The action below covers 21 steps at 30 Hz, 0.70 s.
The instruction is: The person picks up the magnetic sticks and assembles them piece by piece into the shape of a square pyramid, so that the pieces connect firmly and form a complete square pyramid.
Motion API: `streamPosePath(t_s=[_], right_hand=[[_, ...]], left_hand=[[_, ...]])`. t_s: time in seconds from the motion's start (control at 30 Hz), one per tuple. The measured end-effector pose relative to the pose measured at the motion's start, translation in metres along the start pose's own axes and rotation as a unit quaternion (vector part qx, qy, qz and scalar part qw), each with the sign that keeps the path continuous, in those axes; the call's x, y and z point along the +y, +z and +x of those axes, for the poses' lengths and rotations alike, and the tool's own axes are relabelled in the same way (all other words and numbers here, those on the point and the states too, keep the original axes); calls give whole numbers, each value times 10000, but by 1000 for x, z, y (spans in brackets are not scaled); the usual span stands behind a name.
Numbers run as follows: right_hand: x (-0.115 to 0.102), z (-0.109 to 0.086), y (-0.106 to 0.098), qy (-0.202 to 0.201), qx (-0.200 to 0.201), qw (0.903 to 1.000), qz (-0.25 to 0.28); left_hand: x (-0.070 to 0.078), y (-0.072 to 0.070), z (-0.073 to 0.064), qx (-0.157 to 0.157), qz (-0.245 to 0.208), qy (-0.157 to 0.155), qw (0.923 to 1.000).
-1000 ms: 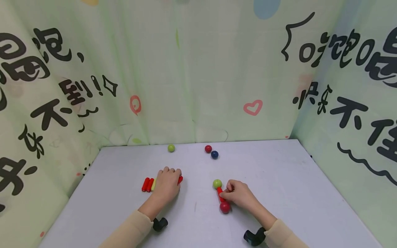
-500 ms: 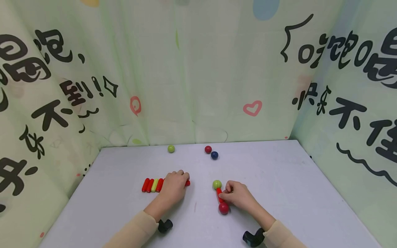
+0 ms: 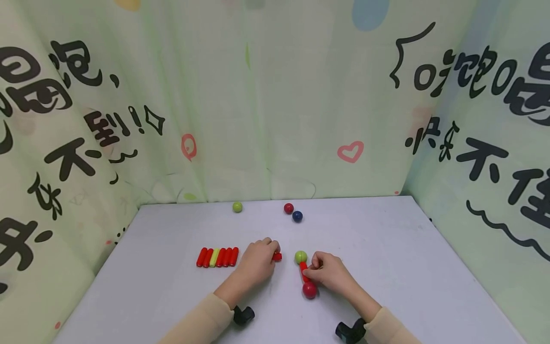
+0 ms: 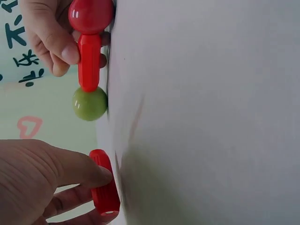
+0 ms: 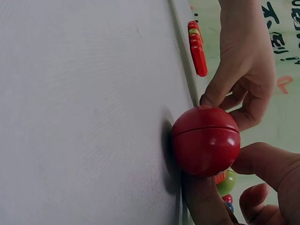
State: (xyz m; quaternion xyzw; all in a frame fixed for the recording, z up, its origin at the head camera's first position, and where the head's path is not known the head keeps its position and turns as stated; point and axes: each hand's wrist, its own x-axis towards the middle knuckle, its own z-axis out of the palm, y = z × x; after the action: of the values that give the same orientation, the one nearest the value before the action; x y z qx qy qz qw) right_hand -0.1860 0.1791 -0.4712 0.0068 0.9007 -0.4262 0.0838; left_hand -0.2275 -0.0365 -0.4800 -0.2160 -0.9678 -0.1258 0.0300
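Observation:
My left hand (image 3: 259, 262) pinches a short red rod (image 4: 107, 200) between thumb and fingers, low over the white table. In the left wrist view, the rod's upper end sticks out past the thumb. Across from it, my right hand (image 3: 332, 271) pinches another red rod (image 4: 89, 63) by its middle. This one joins a red ball (image 5: 205, 143) at the near end to a green ball (image 3: 301, 257) at the far end. In the right wrist view the red ball hides much of that rod and part of the left hand's fingertips.
A side-by-side row of several red rods (image 3: 227, 257) with one yellow-green rod (image 3: 214, 257) lies left of the left hand. Toward the table's (image 3: 365, 229) back edge sit a green ball (image 3: 237, 207), a red ball (image 3: 289, 208) and a blue ball (image 3: 297, 216). Printed curtains (image 3: 275, 119) surround the table.
My left hand has moved right with its red rod, away from the row, and more of the row shows. My right hand keeps its grip on the joined rod, nearly still.

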Motion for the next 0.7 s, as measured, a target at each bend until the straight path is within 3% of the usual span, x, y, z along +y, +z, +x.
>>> streamPosePath(t_s=[0.7], right_hand=[[1, 1, 0, -94, -11, 9998, 149]], left_hand=[[22, 3, 6, 242, 83, 509, 9984]])
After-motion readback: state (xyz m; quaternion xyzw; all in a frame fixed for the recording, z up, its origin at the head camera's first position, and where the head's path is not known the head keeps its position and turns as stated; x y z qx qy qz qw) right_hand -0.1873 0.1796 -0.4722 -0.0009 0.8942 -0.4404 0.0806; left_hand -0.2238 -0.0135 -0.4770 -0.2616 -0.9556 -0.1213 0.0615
